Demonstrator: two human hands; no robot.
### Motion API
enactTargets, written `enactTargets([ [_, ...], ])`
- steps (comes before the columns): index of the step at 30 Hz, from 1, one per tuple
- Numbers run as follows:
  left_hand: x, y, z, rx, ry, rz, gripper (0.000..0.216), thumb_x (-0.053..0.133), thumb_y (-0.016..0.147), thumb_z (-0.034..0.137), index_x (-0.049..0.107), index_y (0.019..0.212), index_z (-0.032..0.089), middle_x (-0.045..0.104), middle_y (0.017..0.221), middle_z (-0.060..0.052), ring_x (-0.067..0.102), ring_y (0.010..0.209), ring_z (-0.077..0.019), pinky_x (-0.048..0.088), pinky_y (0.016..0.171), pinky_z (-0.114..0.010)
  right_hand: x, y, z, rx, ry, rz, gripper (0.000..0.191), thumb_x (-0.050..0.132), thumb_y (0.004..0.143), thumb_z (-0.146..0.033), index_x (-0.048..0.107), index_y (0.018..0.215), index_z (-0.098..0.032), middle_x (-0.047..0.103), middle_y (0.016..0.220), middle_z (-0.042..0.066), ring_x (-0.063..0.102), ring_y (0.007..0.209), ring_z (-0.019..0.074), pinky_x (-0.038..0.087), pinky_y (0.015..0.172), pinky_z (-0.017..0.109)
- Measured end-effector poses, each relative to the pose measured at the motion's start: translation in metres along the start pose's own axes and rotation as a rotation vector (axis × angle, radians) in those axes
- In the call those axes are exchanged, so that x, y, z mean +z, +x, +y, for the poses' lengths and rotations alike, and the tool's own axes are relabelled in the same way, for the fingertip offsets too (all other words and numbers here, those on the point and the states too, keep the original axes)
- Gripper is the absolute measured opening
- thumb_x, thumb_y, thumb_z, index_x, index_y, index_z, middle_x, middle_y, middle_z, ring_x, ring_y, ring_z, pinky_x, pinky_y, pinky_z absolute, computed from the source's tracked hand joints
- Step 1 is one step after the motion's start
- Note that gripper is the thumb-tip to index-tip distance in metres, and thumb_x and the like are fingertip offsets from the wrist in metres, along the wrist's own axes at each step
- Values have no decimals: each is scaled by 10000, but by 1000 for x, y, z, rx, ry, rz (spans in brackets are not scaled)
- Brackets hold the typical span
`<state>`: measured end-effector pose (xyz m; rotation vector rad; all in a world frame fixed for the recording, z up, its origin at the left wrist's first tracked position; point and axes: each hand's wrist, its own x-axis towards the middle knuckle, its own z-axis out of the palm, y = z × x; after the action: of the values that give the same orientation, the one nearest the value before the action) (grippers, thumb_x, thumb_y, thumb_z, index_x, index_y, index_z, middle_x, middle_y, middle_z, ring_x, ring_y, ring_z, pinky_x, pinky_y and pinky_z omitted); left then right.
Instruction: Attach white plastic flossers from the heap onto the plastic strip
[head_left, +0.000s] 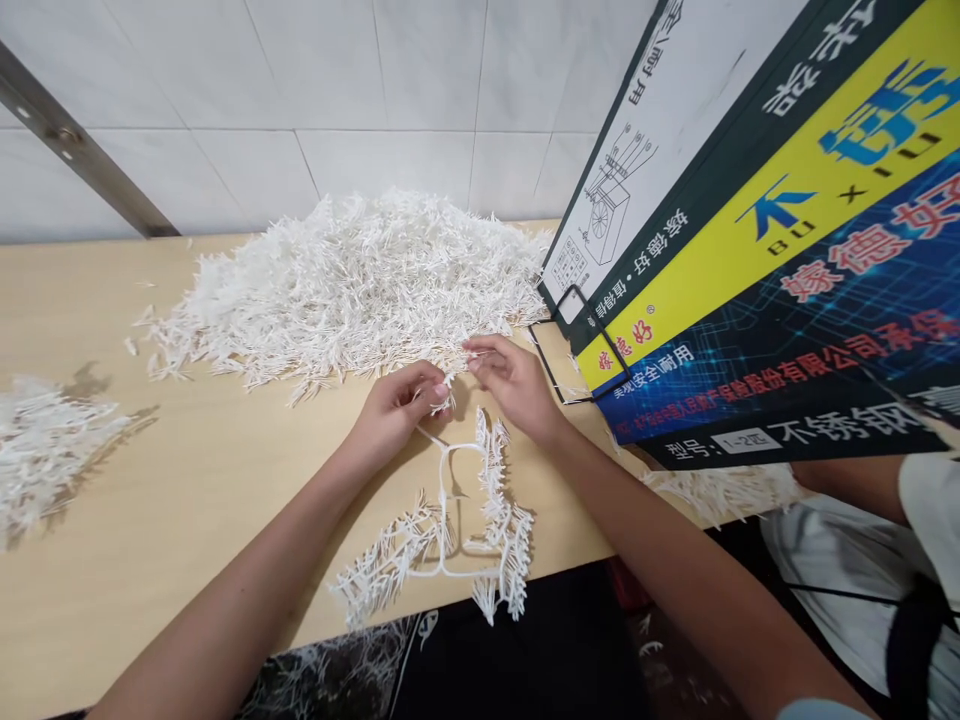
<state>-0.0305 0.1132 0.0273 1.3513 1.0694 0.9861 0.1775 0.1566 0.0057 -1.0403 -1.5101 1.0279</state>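
My left hand [397,408] is closed on the upper end of a white plastic frame [450,530] lined with small spiky white pieces; the frame hangs down toward the table's front edge. My right hand [510,385] sits just to the right of it, fingers pinched on a small white piece near the frame's top. A large heap of loose white plastic pieces [360,280] lies right behind both hands on the wooden table [172,480].
A smaller pile of white pieces [45,440] lies at the left edge. A large printed cardboard box [765,230] with a black wire stand [570,340] leans at the right. Another person's arm and pale clothing [862,540] show at the lower right. White tiled wall behind.
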Motion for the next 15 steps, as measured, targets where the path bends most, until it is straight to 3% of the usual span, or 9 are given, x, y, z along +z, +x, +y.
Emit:
enactTargets([
  [2, 4, 1, 0, -35, -60, 63, 339, 738, 875, 505, 597, 925, 201, 705, 723, -30, 688, 732, -193, 481, 677, -283, 5, -6, -9, -78, -125, -28, 360, 657, 942, -404, 690, 1273, -268, 707, 1204, 82, 636, 864, 186, 494, 677, 287],
  [4, 6, 2, 0, -53, -97, 93, 356, 721, 890, 525, 558, 939, 212, 706, 706, -23, 699, 724, -193, 489, 665, -277, 8, -12, -16, -140, -216, -69, 377, 624, 973, -417, 663, 1323, -282, 694, 1254, 80, 638, 896, 193, 496, 704, 295],
  [9, 6, 2, -2, -47, -41, 86, 363, 683, 916, 553, 549, 954, 217, 670, 646, 15, 650, 616, -158, 467, 589, -245, 15, -19, -14, -260, -405, -223, 347, 778, 871, -446, 717, 1170, -281, 730, 1009, 42, 588, 766, 177, 471, 768, 316],
  [13, 5, 3, -4, -38, -31, 36, 375, 688, 908, 560, 570, 937, 205, 689, 680, -7, 654, 633, -160, 488, 614, -256, 17, -18, -12, -253, -409, -200, 176, 713, 930, -402, 750, 1035, -266, 713, 883, 28, 572, 698, 163, 447, 738, 304],
  [15, 5, 3, -5, -25, -37, -2, 362, 658, 930, 553, 562, 926, 204, 688, 700, -13, 645, 645, -159, 486, 624, -262, 17, -17, -14, -231, -378, -172, 179, 656, 965, -379, 756, 902, -245, 691, 790, 19, 553, 664, 157, 430, 706, 297],
])
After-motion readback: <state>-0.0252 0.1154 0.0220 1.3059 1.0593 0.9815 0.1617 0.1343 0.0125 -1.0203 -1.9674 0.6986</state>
